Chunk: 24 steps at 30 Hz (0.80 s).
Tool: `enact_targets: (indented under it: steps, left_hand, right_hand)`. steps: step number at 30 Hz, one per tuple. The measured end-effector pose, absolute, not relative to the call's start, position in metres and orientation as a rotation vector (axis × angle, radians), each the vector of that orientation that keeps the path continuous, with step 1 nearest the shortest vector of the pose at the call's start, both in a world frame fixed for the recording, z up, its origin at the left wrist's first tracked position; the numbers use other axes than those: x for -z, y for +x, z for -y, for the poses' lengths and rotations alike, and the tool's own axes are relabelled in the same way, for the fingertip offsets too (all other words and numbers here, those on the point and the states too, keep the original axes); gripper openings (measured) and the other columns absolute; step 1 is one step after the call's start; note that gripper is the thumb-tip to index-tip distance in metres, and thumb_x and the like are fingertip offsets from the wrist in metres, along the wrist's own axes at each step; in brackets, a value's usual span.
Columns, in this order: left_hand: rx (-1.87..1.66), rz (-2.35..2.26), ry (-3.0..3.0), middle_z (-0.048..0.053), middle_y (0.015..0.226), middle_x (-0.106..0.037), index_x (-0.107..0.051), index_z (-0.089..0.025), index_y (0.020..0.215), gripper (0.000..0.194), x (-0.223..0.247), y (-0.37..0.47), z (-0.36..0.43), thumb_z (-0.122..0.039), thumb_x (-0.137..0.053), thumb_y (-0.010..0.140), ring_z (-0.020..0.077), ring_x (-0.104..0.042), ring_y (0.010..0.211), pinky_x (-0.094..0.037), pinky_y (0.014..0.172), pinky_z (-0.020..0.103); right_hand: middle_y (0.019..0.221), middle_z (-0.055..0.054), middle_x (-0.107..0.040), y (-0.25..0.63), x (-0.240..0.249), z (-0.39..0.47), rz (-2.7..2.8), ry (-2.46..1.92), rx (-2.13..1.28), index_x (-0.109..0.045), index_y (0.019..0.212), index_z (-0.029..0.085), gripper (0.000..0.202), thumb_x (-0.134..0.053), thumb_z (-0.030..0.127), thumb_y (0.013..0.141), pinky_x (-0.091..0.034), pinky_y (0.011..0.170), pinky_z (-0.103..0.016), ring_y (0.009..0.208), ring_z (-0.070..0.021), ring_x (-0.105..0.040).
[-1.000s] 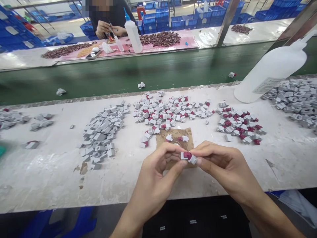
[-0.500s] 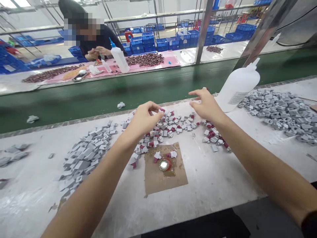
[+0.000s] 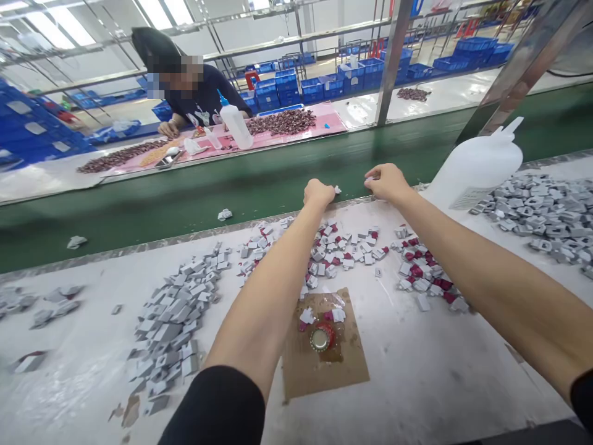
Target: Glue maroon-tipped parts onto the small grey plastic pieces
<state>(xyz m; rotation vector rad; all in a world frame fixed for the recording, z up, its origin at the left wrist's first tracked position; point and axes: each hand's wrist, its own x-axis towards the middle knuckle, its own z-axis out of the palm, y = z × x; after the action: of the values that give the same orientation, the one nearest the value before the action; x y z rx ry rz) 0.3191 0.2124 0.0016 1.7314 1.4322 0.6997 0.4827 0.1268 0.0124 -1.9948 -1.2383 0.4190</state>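
Over the near edge of the green belt, my left hand (image 3: 319, 193) is closed, with a small pale grey piece (image 3: 337, 190) at its fingertips. My right hand (image 3: 389, 182) pinches another small whitish piece (image 3: 369, 179) above the belt. Below them, grey-and-maroon pieces (image 3: 345, 250) lie scattered on the white table, and more (image 3: 424, 269) sit under my right forearm. A brown cardboard square (image 3: 324, 377) carries an upturned red bottle cap (image 3: 320, 339) on a wet patch, with two grey-and-maroon pieces beside it. My left forearm hides part of the scatter.
A large white squeeze bottle (image 3: 482, 167) leans beside my right forearm. Plain grey pieces lie heaped at left (image 3: 171, 321) and right (image 3: 551, 213). Two pale clumps rest on the green belt (image 3: 185, 198). Across it, a person (image 3: 208, 93) sits by a pink mat and dark pieces.
My left hand has moved right and forward from the scattered pieces to the belt edge. My right hand's fingers, spread before, are now pinched on a piece. The view has shifted.
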Motion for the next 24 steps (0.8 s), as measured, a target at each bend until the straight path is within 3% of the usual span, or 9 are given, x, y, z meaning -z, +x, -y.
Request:
enact_targets:
  steps: [3, 6, 9, 12, 15, 17, 22, 24]
  left_hand:
    - [-0.691, -1.434, 1.725, 0.015, 0.154, -0.071, -0.072, -0.019, 0.147, 0.043, -0.009, 0.314, -0.194, -0.039, -0.080, 0.110, 0.0319, -0.073, 0.134, -0.065, 0.112, 0.055]
    - [-0.741, -1.256, 1.752, 0.016, 0.151, -0.073, -0.075, -0.016, 0.132, 0.025, -0.030, 0.295, -0.157, -0.016, -0.070, 0.108, 0.0286, -0.071, 0.136, -0.061, 0.114, 0.045]
    - [-0.729, -1.022, 1.741, 0.011, 0.128, -0.083, -0.077, -0.019, 0.121, 0.027, -0.050, 0.266, -0.109, -0.011, -0.055, 0.108, 0.0222, -0.079, 0.109, -0.063, 0.093, 0.036]
    - [-0.751, -0.817, 1.698, 0.008, 0.111, -0.086, -0.078, -0.020, 0.116, 0.019, -0.059, 0.234, -0.064, -0.018, -0.063, 0.106, 0.0198, -0.079, 0.095, -0.062, 0.084, 0.033]
    - [-0.825, -0.698, 1.641, 0.007, 0.103, -0.085, -0.077, -0.019, 0.107, 0.007, -0.056, 0.207, -0.027, -0.019, -0.075, 0.100, 0.0195, -0.080, 0.096, -0.062, 0.087, 0.033]
    - [-0.817, -0.693, 1.623, 0.006, 0.101, -0.085, -0.077, -0.019, 0.105, 0.004, -0.052, 0.189, -0.002, -0.019, -0.074, 0.103, 0.0191, -0.081, 0.095, -0.063, 0.089, 0.033]
    - [-0.693, -0.807, 1.596, 0.005, 0.106, -0.084, -0.078, -0.021, 0.113, 0.009, -0.042, 0.143, 0.066, -0.023, -0.070, 0.108, 0.0191, -0.080, 0.096, -0.063, 0.087, 0.032]
    - [-0.712, -0.907, 1.706, 0.006, 0.110, -0.083, -0.079, -0.022, 0.118, 0.013, -0.034, 0.121, 0.083, -0.028, -0.070, 0.110, 0.0202, -0.078, 0.099, -0.063, 0.089, 0.034]
  right_hand:
    - [0.123, -0.016, -0.085, 0.466, -0.021, -0.102, 1.192, -1.745, -0.570, -0.083, 0.124, 0.016, 0.023, -0.086, 0.025, 0.103, -0.070, 0.095, -0.042, 0.110, -0.0272, -0.082]
    - [0.121, -0.013, -0.087, 0.451, -0.032, -0.061, 1.172, -1.530, -0.653, -0.085, 0.120, 0.020, 0.029, -0.091, 0.037, 0.098, -0.069, 0.093, -0.042, 0.110, -0.0272, -0.083]
    - [0.115, -0.009, -0.086, 0.437, -0.039, -0.020, 1.051, -1.304, -0.801, -0.085, 0.111, 0.024, 0.046, -0.105, 0.053, 0.081, -0.069, 0.095, -0.044, 0.110, -0.0275, -0.082]
    - [0.103, -0.004, -0.084, 0.418, -0.040, 0.015, 0.903, -1.121, -0.948, -0.085, 0.101, 0.026, 0.053, -0.114, 0.053, 0.067, -0.071, 0.096, -0.044, 0.101, -0.0243, -0.081]
    - [0.102, -0.004, -0.086, 0.397, -0.040, 0.049, 0.945, -1.137, -0.958, -0.088, 0.100, 0.028, 0.041, -0.111, 0.051, 0.075, -0.073, 0.091, -0.041, 0.096, -0.0234, -0.083]
    - [0.102, -0.005, -0.088, 0.384, -0.040, 0.074, 1.055, -1.214, -0.963, -0.091, 0.101, 0.030, 0.032, -0.107, 0.050, 0.082, -0.075, 0.089, -0.037, 0.095, -0.0240, -0.086]
    - [0.097, -0.006, -0.092, 0.360, -0.036, 0.127, 1.287, -1.379, -1.094, -0.095, 0.107, 0.034, 0.024, -0.095, 0.055, 0.094, -0.077, 0.078, -0.030, 0.087, -0.0272, -0.091]
    - [0.101, -0.006, -0.093, 0.358, -0.027, 0.143, 1.390, -1.460, -0.985, -0.096, 0.108, 0.036, 0.024, -0.091, 0.056, 0.096, -0.076, 0.076, -0.028, 0.088, -0.0283, -0.092]
